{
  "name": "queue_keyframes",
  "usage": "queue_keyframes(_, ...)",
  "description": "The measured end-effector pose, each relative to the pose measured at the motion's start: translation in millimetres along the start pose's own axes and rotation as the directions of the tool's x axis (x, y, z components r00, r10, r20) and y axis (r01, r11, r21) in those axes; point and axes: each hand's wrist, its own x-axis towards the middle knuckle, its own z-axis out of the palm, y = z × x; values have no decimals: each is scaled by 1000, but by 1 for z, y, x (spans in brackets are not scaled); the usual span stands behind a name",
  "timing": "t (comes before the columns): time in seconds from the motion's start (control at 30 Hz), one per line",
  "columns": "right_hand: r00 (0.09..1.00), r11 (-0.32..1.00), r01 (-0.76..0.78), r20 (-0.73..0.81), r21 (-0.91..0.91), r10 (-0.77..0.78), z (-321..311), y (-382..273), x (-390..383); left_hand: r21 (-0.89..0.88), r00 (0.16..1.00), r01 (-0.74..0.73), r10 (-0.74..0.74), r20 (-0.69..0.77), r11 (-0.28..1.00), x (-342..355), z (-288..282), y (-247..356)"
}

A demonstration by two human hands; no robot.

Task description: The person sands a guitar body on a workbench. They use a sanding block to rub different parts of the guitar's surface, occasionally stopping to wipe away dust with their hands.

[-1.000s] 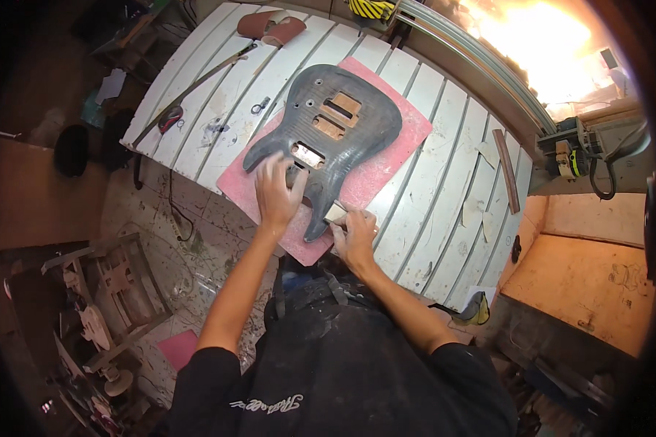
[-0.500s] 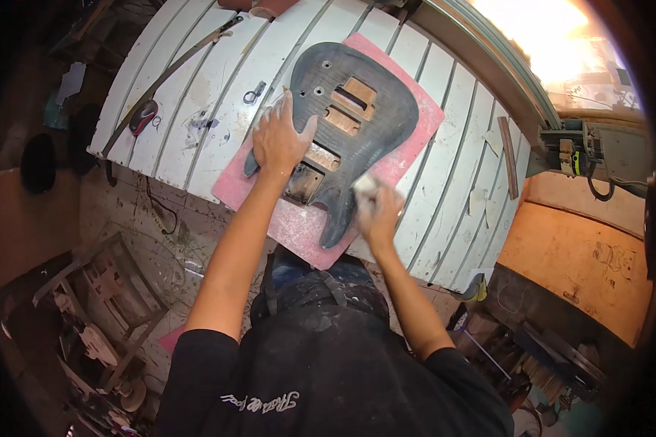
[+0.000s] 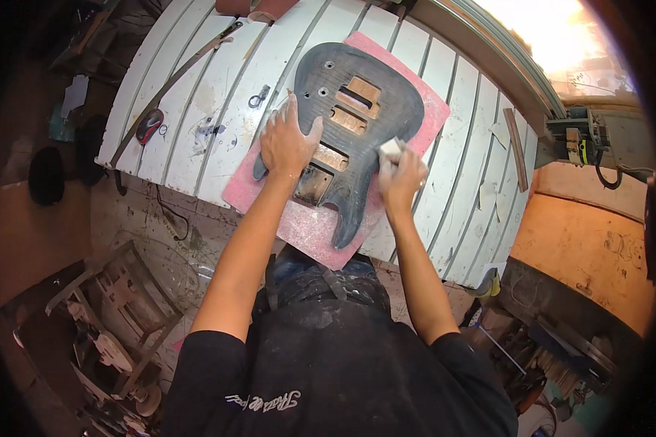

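A dark, unpainted-looking electric guitar body lies on a dusty pink mat, its cut pockets showing bare wood. My left hand rests on its left side, palm down with the fingers stretched out, covering part of the edge. In the fingers of my right hand is a small off-white sanding block, held against the curved right edge of the body. The block's underside is hidden.
The mat lies on a white slatted table. At its left are a long thin metal strip, a red and black tape measure-like thing and a dark ring-shaped part. A wooden strip lies at the right.
My right hand has moved the sanding block up and to the right along the body's edge. My left hand stays on the body. The whole view has shifted slightly.
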Motion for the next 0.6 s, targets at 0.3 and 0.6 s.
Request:
queue_keyframes(0.3, 990, 999, 50, 135, 10, -51, -21, -14, -46, -7, 1000, 27, -27, 7, 1000, -1, -7, 3)
queue_keyframes(0.6, 988, 994, 108, 113, 8, -109, -29, -16, -69, -15, 998, 60, -60, 28, 998, -2, -7, 2)
